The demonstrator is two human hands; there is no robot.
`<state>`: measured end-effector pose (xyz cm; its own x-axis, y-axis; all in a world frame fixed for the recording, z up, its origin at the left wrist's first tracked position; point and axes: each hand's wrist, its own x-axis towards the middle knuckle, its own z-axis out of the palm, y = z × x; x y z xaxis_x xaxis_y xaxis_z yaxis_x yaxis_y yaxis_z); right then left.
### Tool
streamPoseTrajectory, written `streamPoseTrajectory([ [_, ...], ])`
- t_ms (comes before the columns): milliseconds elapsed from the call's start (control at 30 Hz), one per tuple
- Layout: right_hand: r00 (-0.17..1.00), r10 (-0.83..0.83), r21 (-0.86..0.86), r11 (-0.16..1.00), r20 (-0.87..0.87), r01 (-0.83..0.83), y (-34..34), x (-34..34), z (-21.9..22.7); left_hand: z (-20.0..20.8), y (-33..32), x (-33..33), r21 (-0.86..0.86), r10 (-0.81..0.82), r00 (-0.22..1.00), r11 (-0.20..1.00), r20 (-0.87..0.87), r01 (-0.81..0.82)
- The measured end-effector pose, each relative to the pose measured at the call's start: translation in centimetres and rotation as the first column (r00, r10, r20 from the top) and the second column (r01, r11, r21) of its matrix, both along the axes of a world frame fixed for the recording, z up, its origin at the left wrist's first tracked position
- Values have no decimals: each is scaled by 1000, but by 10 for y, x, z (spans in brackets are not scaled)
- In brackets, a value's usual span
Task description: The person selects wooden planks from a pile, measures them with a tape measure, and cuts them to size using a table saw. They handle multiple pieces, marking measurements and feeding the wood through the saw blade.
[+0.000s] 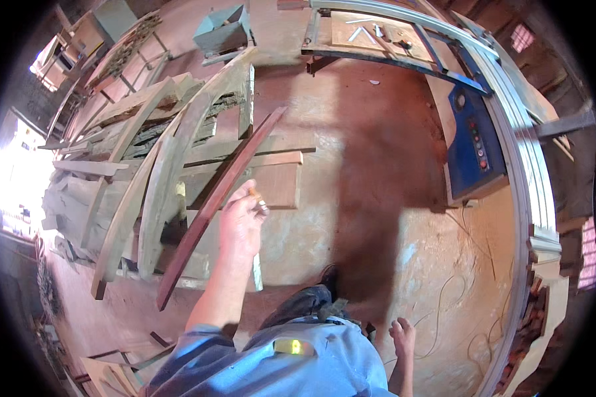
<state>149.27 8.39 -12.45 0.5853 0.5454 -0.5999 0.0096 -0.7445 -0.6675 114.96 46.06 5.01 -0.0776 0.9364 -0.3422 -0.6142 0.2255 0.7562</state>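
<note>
My left hand (240,221) is raised ahead of me with its fingers pinched around a small orange-brown piece (254,194), too small to name surely. Just left of that hand, a long reddish wooden plank (212,200) slants across the wood pile; whether the hand touches it I cannot tell. Beyond the plank lie several long, curved pale boards (164,175). Low at my right side hangs my right hand (402,336), its fingers curled in, with nothing visible in them.
At the right stands a long machine with a metal rail (524,159) and a blue control panel (477,145). A framed table (371,54) with small tools is at the far side. A grey-green bin (222,36) stands far left of it. Thin cables (437,316) trail over the floor.
</note>
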Motion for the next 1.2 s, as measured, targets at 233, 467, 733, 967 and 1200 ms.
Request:
streamPoseTrajectory([
  [233,986,-132,-50,991,-102,128,68,91,-26,19,96,95,70,-7,994,997,-109,15],
  [467,984,-53,-11,999,-168,52,226,186,-44,0,192,172,94,106,977,991,-184,-90],
  [733,967,90,52,995,-240,-79,427,348,-49,33,318,248,272,320,911,930,-260,-249],
  [967,962,274,79,959,-10,-272,617,386,-6,12,408,252,246,423,852,901,-310,-358],
  [1200,729,628,138,724,274,-676,731,374,-40,-8,551,238,88,334,933,942,-133,-325],
])
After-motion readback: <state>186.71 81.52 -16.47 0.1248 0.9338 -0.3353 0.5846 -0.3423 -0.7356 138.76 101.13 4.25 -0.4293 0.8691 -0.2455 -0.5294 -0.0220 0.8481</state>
